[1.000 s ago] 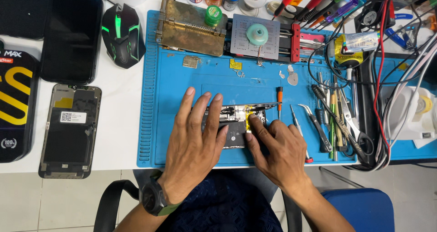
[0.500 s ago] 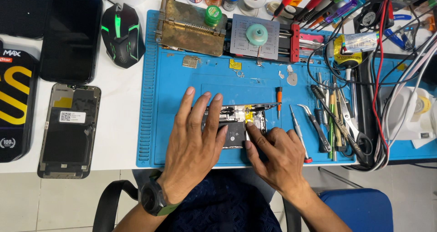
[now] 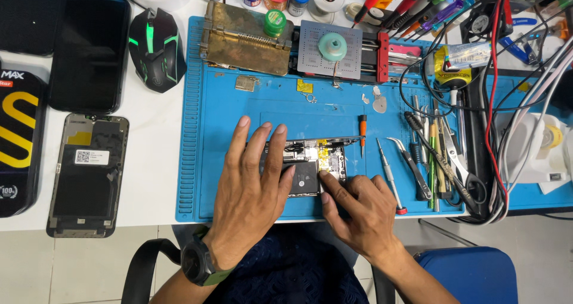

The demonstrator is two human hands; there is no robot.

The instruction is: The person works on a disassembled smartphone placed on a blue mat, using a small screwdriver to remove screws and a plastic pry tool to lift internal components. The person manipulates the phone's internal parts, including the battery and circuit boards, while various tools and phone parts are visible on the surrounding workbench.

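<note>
An opened phone body with its circuit board and black battery showing lies on the blue work mat. My left hand rests flat on the phone's left part, fingers spread, a dark watch on the wrist. My right hand sits at the phone's lower right edge, its forefinger pressing on the battery area. No tool is visible in either hand. A small orange-handled screwdriver lies just right of the phone.
Tweezers and screwdrivers lie on the mat's right side beside tangled cables. A metal jig and stencil holder stand at the back. A detached phone screen, another phone and a mouse lie left.
My right hand has slid down and right, off the phone's board, leaving more of the battery and board uncovered. My left hand has stayed nearly still.
</note>
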